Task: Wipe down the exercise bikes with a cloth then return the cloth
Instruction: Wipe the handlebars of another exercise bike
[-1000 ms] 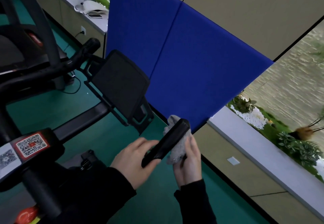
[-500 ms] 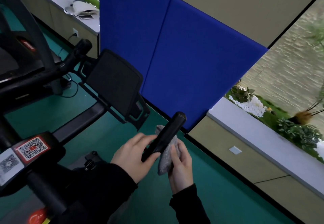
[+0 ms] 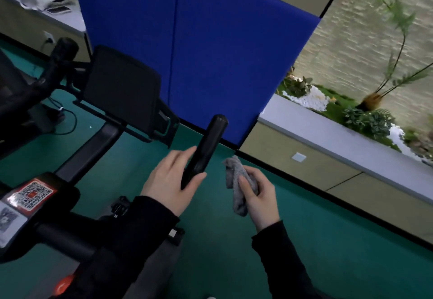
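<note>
Nearest the camera, two dark sleeves (image 3: 278, 252) reach forward over the green floor (image 3: 328, 240). The left hand (image 3: 168, 181) grips the black handlebar grip (image 3: 206, 149) of the exercise bike (image 3: 93, 149), with the fingers along its left side and the thumb curled under its lower end; the grip's round tip points up and away. The right hand (image 3: 260, 195) is just beside it, low and to the right, pinching a crumpled grey cloth (image 3: 236, 186) between thumb and curled fingers. The cloth is clear of the grip and touches nothing but the hand. At the lower left a red-orange round part (image 3: 62, 286) glows on the bike's body. Above it, the frame carries a red-bordered QR sticker (image 3: 32, 193) with a small red mark at its centre, and a paler white sticker (image 3: 7, 221) beside it with a second code; any small print on either is too blurred to read. Farther on, the black console (image 3: 121, 88) stands on its bracket with no readable logo, and the other handlebar end (image 3: 64, 47) rises to its left. A dark cable (image 3: 70, 123) loops on the floor beneath. Behind the bike stand the blue panels (image 3: 234, 64). To the right, a pale ledge (image 3: 339, 139) tops a beige cabinet front that bears a small white plate (image 3: 298, 157). On the ledge are green plants (image 3: 367, 120) and white pebbles (image 3: 314, 98).
</note>
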The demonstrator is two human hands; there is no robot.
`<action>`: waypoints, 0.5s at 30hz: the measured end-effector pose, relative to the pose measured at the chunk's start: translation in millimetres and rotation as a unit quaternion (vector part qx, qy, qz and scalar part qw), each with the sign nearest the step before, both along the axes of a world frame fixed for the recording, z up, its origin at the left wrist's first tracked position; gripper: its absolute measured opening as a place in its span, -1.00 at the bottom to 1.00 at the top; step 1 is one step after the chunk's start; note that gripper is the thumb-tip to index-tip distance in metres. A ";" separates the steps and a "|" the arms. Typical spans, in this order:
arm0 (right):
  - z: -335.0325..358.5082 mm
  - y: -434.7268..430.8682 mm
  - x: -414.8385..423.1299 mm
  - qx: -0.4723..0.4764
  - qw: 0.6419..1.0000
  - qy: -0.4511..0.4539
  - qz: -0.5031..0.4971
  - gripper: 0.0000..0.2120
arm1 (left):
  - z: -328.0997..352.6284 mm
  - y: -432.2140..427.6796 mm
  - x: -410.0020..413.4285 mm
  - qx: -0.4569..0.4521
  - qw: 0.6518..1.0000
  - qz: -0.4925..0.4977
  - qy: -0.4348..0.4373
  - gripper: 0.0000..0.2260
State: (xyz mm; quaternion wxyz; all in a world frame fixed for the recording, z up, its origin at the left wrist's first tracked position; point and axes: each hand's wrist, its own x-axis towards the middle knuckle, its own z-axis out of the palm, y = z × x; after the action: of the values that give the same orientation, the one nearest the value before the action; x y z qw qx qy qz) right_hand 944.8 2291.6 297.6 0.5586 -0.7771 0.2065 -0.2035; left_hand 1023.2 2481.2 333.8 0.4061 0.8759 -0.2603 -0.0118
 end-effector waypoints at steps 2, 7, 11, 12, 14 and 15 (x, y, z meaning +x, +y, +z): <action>2.7 -4.3 -5.6 -0.004 1.000 -0.002 -0.006 -0.86 | 6.2 0.2 -4.4 0.009 0.999 0.009 -0.038 -0.53; 3.9 -18.9 -24.9 -0.026 1.000 -0.013 -0.008 -0.84 | 20.4 -13.8 -25.7 0.024 0.991 0.006 -0.132 -0.60; 5.3 -48.9 -58.9 -0.043 0.999 -0.019 -0.012 -0.78 | 21.0 -49.7 -54.3 0.042 0.987 -0.055 -0.147 -0.61; 5.5 -60.4 -71.0 -0.043 0.999 -0.016 -0.019 -0.79 | 18.3 -61.6 -62.8 0.049 0.985 -0.070 -0.147 -0.64; 5.9 -87.3 -98.1 -0.037 0.998 -0.015 -0.046 -0.81 | 10.6 -87.9 -80.8 0.071 0.982 -0.099 -0.146 -0.65; 6.4 -101.7 -112.2 -0.035 0.997 -0.015 -0.060 -0.81 | 6.3 -101.2 -89.9 0.085 0.980 -0.111 -0.141 -0.65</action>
State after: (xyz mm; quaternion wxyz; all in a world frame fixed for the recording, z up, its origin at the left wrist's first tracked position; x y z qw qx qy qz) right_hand 832.6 2190.0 304.0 0.5210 -0.7792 0.2375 -0.2550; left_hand 933.3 2380.0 340.1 0.2862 0.8656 -0.4085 0.0446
